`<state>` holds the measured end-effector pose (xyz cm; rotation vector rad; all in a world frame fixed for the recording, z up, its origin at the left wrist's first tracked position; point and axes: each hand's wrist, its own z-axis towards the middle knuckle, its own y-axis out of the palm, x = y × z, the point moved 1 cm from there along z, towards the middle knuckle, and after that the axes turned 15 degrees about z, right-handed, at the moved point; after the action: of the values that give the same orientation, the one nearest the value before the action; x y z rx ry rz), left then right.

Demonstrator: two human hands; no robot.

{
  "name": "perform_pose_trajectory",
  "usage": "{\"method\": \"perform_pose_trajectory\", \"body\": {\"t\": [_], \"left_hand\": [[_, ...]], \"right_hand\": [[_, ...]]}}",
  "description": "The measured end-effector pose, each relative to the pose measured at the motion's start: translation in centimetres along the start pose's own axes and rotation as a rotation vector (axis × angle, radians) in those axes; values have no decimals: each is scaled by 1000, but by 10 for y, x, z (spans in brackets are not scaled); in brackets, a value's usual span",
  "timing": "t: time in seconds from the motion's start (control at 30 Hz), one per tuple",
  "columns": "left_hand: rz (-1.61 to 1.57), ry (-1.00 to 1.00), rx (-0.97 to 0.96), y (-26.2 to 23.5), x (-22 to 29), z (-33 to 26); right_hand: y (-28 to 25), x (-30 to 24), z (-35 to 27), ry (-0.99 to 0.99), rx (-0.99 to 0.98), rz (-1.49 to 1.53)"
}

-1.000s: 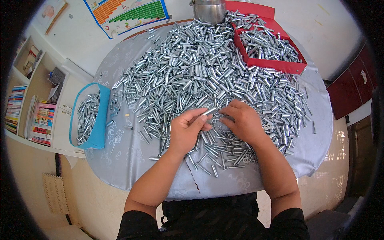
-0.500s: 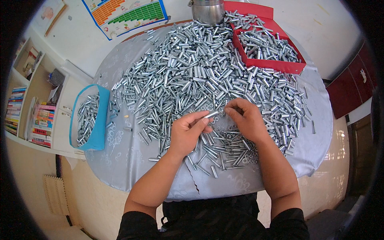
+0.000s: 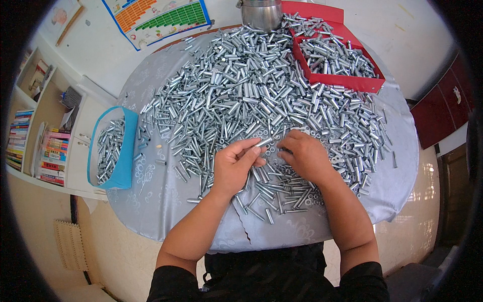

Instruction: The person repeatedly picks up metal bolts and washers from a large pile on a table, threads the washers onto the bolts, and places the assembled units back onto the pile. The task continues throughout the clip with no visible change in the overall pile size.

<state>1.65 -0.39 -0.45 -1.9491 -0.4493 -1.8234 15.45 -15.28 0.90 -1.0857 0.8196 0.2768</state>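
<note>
Head view: table (image 3: pixel 166 201) w/ grey patterned cloth, round-ish, most of it buried under a heap of silver metal tubes (image 3: pixel 241 95). Left hand (image 3: pixel 235 166) sat near the front edge of the heap, fingers closed round one tube (image 3: pixel 262 143), its end poking out toward the right hand. Right hand (image 3: pixel 304 156) was just beside it, palm down on the tubes, fingertips curled among small washers (image 3: pixel 274 151) lying btwn the two hands; couldn't tell if it pinched anything. Hands close together but not touching.

Blue bin (image 3: pixel 123 151) stood at the table's left edge, part-filled w/ tubes, well apart from the hands. Red tray (image 3: pixel 347 80) at far right, also loaded w/ tubes. Steel pot (image 3: pixel 260 12) at the far edge, just beside the tray. A few loose tubes lay scattered on bare cloth near the front.

Off the table: wall chart (image 3: pixel 156 15) top left, bookshelf (image 3: pixel 30 136) w/ books at left, dark red cabinet (image 3: pixel 443 110) at right.
</note>
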Motion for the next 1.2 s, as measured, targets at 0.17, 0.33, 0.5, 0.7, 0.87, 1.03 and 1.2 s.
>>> {"method": "perform_pose_trajectory", "body": {"t": [0.17,0.33,0.5,0.7,0.87,1.03,1.2], "left_hand": [[18,18,-15,0,-2,0],[29,22,-30,0,-1,-1],[36,22,-27,0,1,-1],[31,15,-33,2,1,-2],[41,29,-38,0,-1,-3],[60,48,-68,2,4,-4],[69,70,-107,2,9,-5]], "right_hand": [[-5,1,3,213,201,595],[-7,-1,4,267,137,881],[-5,-1,5,260,100,930],[-6,-2,3,270,101,932],[-4,-2,4,289,84,921],[-7,-3,3,315,44,712],[-7,0,2,366,44,745]]}}
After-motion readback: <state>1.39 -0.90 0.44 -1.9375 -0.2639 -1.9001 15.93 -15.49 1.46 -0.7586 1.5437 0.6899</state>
